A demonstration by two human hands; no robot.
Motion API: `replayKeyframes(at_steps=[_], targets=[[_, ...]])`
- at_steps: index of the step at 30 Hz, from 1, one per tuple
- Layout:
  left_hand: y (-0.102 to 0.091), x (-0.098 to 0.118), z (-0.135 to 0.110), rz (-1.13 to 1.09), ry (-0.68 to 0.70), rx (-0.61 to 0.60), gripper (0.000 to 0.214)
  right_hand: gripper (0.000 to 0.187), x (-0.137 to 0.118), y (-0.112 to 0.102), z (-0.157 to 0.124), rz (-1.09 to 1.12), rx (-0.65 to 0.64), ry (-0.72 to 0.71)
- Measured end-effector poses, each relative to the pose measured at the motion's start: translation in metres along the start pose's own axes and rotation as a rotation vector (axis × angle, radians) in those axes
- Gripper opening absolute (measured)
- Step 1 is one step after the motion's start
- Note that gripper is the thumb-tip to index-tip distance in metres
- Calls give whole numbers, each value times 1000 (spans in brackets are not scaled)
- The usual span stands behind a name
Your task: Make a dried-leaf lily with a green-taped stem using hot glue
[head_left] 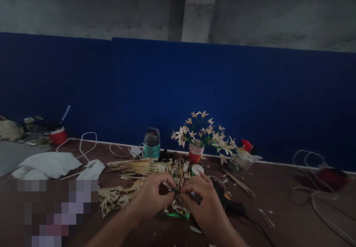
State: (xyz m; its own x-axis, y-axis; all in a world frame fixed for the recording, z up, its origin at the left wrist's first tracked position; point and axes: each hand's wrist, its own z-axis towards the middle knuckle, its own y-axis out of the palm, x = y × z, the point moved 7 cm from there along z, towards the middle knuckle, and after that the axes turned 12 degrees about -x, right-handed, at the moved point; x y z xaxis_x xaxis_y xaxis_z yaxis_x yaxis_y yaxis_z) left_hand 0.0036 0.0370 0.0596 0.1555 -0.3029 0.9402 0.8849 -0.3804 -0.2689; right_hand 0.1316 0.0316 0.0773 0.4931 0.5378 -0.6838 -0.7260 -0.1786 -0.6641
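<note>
My left hand and my right hand meet over the table. Their fingertips pinch a thin dark-green strip, largely hidden by the fingers; its exact kind is unclear. Dried, straw-coloured husk pieces lie beyond and to the left of my left hand. Just past the right fingers sits a round white roll with a green edge. Below the hands, a shiny bright-green piece rests on the table. Pale handmade-looking flowers on green stems stand in a red-and-white paper cup.
A black corded tool lies right of my right hand. Behind stand a teal bottle-shaped container and a blue partition. White cloth or plastic and a red cup are at left; loose cables at right.
</note>
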Motion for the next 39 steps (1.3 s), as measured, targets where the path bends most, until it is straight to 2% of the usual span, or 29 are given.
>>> replayKeyframes(at_steps=[3,9,14,18,20,22,25,28,32,39], targets=[[1,-2,0,-66,-22,-16,4,10,1,0,1,49,-17,2],[-5,12,1,8,97,-67,5,8,8,2,1,349,-128,129],[-4,15,-1,7,134,-98,7,22,25,26,-5,702,-348,288],[-2,14,-2,32,133,-115,6,32,32,37,-6,897,-403,309],[-3,13,-1,51,118,-86,6,29,32,35,-4,808,-381,321],[-5,9,0,37,71,-35,9,20,28,24,-2,557,-275,295],[-4,0,3,-44,-20,21,15,10,8,4,-1,96,-56,151],[0,-6,4,-118,-67,46,19,8,-13,-4,-6,-201,119,-15],[5,-12,3,-196,-145,39,21,10,-25,-5,-11,-359,230,-107],[-4,-4,6,-40,14,45,13,13,-35,-9,-12,-424,275,-162]])
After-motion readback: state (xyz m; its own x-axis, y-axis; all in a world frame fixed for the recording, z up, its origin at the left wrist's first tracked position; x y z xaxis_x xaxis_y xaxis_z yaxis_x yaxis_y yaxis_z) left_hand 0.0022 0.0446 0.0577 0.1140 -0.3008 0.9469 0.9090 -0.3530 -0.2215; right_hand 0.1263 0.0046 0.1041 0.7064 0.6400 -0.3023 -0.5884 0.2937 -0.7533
